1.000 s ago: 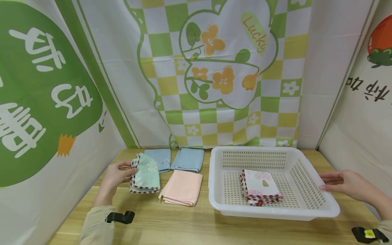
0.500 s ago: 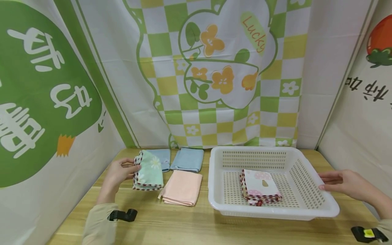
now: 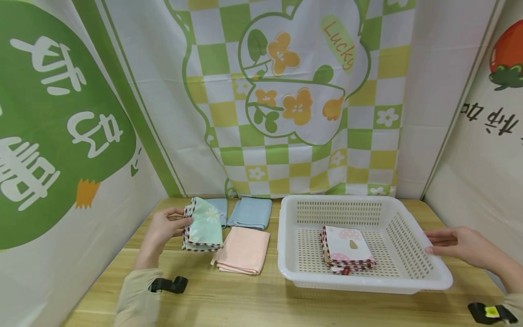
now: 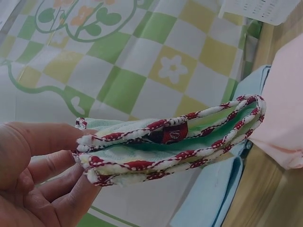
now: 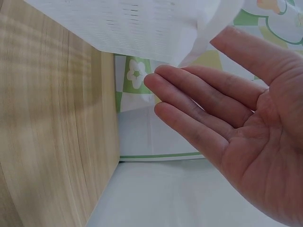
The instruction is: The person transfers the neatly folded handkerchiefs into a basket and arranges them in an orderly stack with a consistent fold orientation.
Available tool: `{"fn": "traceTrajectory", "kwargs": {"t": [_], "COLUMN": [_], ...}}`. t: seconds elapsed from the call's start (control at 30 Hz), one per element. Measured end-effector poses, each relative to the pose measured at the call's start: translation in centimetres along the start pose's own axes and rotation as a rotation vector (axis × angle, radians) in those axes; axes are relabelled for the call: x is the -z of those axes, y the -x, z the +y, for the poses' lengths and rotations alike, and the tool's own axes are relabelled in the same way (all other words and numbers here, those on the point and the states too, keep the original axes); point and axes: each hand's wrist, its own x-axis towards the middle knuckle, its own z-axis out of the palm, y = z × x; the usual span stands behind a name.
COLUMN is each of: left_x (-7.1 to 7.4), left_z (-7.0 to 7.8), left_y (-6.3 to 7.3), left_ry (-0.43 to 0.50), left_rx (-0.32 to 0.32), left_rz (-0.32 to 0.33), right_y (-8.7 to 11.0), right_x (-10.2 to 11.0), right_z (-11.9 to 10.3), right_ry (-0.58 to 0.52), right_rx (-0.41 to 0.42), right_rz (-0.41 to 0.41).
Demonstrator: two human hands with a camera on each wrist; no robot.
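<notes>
My left hand [image 3: 161,229] pinches the left edge of a folded mint-green hand towel [image 3: 204,229] printed with white daisies. In the left wrist view, the thumb is on top and the fingers below, and the towel's layered, dark-red-and-white stitched edges [image 4: 142,163] hang slightly apart. It is raised over the table, overlapping a blue towel [image 3: 222,209] in the head view. At the right, my right hand [image 3: 461,245] has straight fingers against the rim of a white plastic basket [image 3: 359,282]. Inside the basket lies a folded white-and-pink towel [image 3: 351,245] with checked trim.
A folded pink towel [image 3: 245,254] lies between the left hand and the basket, with another blue towel [image 3: 253,212] behind it. The wooden table [image 3: 229,302] ends at a printed fabric backdrop [image 3: 269,156], and fabric walls stand on both sides.
My left hand has carried the mint-green towel a little right and toward the back, covering more of the blue towel. The right hand and the basket have stayed in place.
</notes>
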Motion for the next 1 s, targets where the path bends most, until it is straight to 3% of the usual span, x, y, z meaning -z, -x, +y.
{"fn": "traceTrajectory", "kwargs": {"t": [1.0], "left_x": [-2.1], "left_z": [2.9], "left_y": [-1.0], "left_ry": [0.015], "left_rx": [-0.047], "left_rz": [-0.015], "right_y": [-0.1], "right_x": [-0.1], "right_z": [0.0], "right_ry": [0.022], "right_rx": [-0.021], "right_rz": [0.021]}}
